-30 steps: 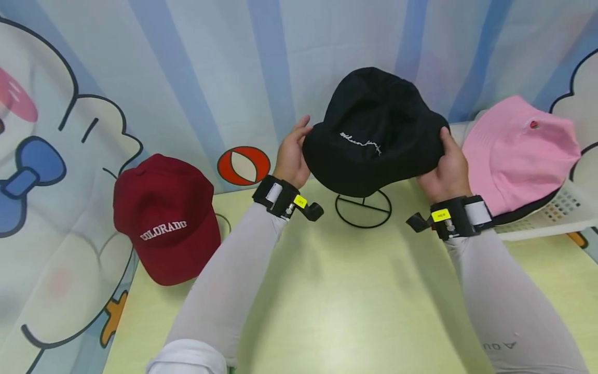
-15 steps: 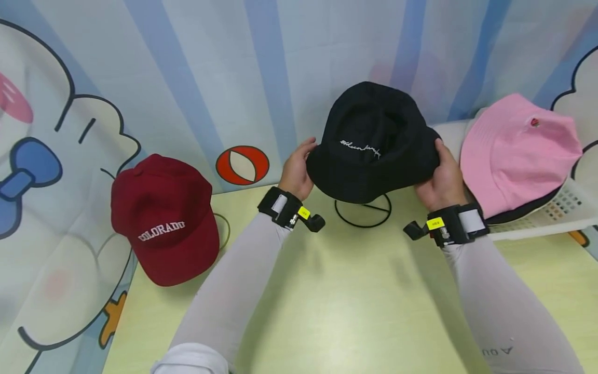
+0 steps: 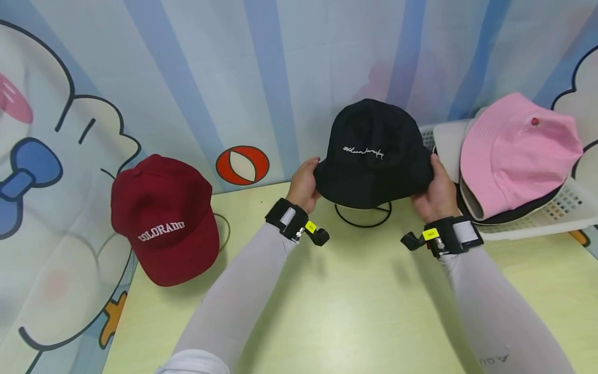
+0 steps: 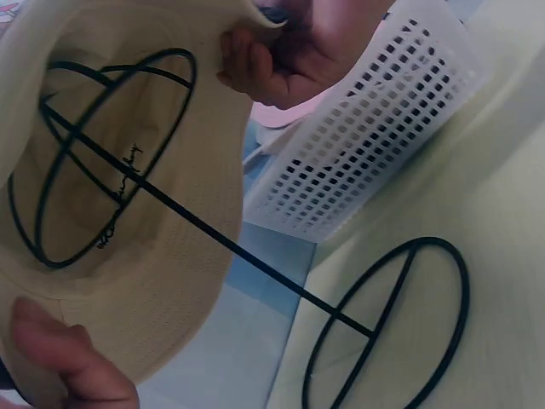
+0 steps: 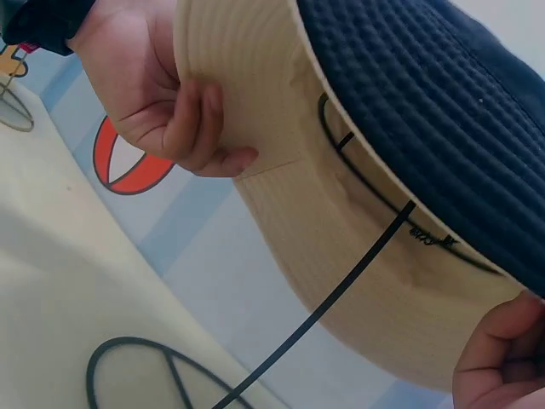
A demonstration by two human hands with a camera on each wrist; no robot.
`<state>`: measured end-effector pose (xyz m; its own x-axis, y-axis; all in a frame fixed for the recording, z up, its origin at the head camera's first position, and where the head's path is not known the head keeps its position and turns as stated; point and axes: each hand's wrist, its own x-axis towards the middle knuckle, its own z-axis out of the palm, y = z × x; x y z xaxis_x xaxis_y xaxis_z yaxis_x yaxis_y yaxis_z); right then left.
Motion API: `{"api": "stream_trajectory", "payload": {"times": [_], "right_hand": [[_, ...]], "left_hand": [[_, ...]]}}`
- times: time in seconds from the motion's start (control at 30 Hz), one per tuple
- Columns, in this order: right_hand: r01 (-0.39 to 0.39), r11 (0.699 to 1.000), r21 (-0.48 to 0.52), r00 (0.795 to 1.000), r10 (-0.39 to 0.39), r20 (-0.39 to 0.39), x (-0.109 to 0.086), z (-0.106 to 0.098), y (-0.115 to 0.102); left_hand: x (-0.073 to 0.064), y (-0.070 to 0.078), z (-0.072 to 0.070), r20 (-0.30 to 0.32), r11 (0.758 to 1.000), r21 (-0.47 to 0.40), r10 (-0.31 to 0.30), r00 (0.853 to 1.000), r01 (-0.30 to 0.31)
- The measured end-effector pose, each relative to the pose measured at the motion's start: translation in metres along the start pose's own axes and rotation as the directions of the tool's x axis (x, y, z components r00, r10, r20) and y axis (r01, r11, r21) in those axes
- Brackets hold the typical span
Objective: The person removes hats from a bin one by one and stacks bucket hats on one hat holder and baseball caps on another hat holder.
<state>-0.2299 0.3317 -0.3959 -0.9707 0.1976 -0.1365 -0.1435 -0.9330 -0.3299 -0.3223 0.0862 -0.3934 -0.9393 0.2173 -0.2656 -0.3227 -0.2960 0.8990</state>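
Observation:
A black bucket hat (image 3: 374,150) with white script on its front sits over the top of a black wire hat stand (image 3: 363,223). My left hand (image 3: 304,186) grips the brim at its left side, fingers curled underneath. At the opposite side my right hand (image 3: 436,192) holds the brim between thumb and fingers. The left wrist view looks up into the hat's beige lining (image 4: 170,239), where the stand's round wire top (image 4: 119,153) lies inside the crown. In the right wrist view, fingertips press the beige underside of the brim (image 5: 281,196).
On the left a dark red COLORADO cap (image 3: 163,218) hangs over a stand with a thin ring base (image 3: 225,234). A white perforated basket (image 3: 560,208) at the right holds a pink bucket hat (image 3: 518,156) and other hats. A striped cartoon curtain (image 3: 308,62) backs the pale table (image 3: 355,311).
Both hands have lowered the black bucket hat further down over the wire stand and levelled it. The hands came slightly closer together. The red cap and the basket stayed put.

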Motion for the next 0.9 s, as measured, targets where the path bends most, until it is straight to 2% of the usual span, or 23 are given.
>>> {"api": "stream_trajectory", "payload": {"times": [0.2,0.33,0.5,0.63,0.8,0.9], "right_hand": [[0.027,1.000,-0.011,0.999,-0.028,-0.019,0.001,-0.011,0.008],[0.017,1.000,-0.023,1.000,-0.018,-0.025,0.002,-0.018,0.012],[0.005,1.000,-0.019,1.000,-0.006,-0.010,0.005,-0.026,0.016],[0.011,0.996,-0.083,1.000,-0.010,0.012,0.006,-0.032,0.021],[0.059,0.980,-0.191,0.997,-0.067,-0.036,0.004,-0.037,0.027],[0.071,0.978,-0.197,0.993,-0.088,-0.077,0.005,-0.039,0.030]], "left_hand": [[-0.001,-0.011,0.000,-0.022,0.996,0.091,0.022,1.000,-0.020],[0.001,-0.018,-0.001,-0.037,0.992,0.125,0.019,0.999,-0.015],[0.003,-0.026,-0.001,-0.043,0.993,0.116,0.031,0.999,-0.026],[0.002,-0.030,-0.002,-0.049,0.993,0.114,0.040,0.998,-0.034],[0.002,-0.038,-0.004,-0.054,0.994,0.105,0.033,0.998,-0.028],[0.005,-0.043,-0.007,-0.054,0.995,0.091,0.032,0.998,-0.026]]}}
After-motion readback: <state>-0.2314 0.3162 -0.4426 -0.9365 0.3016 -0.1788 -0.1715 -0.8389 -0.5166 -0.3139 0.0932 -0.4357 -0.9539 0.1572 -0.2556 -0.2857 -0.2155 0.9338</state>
